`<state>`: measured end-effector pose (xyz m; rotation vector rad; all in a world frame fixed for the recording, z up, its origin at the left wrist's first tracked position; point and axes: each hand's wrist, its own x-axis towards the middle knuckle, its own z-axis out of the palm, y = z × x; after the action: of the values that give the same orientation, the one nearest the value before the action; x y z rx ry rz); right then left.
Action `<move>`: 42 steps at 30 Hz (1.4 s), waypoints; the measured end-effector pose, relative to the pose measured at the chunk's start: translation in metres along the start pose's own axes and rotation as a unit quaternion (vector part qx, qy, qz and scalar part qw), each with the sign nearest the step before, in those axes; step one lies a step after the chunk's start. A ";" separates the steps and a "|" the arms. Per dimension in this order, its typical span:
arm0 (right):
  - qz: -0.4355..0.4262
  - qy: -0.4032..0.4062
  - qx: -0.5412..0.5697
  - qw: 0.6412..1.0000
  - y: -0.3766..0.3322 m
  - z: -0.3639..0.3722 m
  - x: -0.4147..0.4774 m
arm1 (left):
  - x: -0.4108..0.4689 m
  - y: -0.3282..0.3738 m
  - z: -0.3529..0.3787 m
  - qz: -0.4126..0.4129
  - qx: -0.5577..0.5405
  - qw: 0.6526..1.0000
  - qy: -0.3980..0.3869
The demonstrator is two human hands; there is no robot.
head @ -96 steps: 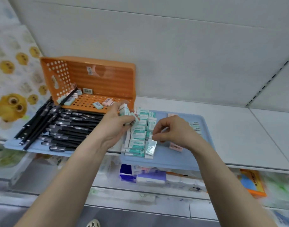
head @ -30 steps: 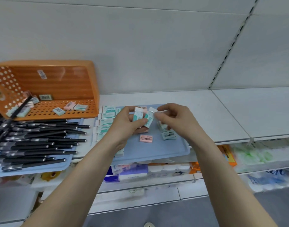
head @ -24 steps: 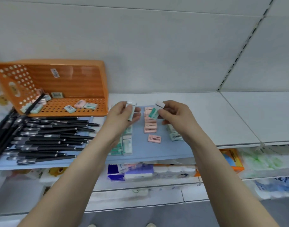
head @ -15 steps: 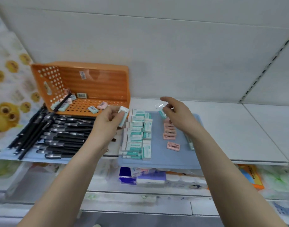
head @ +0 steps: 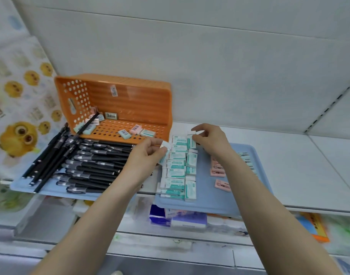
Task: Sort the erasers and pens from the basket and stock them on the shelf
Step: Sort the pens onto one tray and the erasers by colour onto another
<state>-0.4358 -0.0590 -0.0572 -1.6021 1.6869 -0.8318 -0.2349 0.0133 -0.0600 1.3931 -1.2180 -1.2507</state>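
A white shelf [head: 289,165] ran along a white back panel, with a sheet of yellow cartoon figures [head: 19,133] hanging at its left end. At the shelf's back left an orange basket [head: 130,100] lay tipped on its side, a few loose erasers [head: 137,129] and one pen [head: 88,124] inside it. In front of it, black pens [head: 86,163] lay heaped on the left tray [head: 49,188], which jutted over the shelf's front edge. The right tray [head: 207,201] carried green erasers [head: 176,171] in two rows along its left edge and pink erasers [head: 222,184] nearer its middle.

The left hand [head: 146,155] pinched a left eraser [head: 164,149] between thumb and fingers, just beside the green rows at the tray's left edge. The right hand [head: 211,139] pinched a right eraser [head: 191,141] by its top at the back end of the rows; whether it touched them could not be told. Blurred packages [head: 182,219] sat on the shelf below.
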 end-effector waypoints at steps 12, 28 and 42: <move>-0.015 -0.037 -0.106 0.994 -0.003 -0.009 -0.019 | 0.004 0.004 0.011 0.012 -0.029 0.999 -0.026; -0.017 -0.029 -0.025 0.999 -0.003 -0.015 -0.043 | -0.005 -0.011 0.015 0.136 0.295 0.946 0.011; -0.063 0.022 -0.164 0.984 -0.013 0.005 -0.049 | -0.004 -0.005 0.003 0.130 0.384 0.913 -0.034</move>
<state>-0.4229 -0.0112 -0.0477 -1.9411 1.8410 -0.6791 -0.2375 0.0179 -0.0651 1.6472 -2.0005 -0.6416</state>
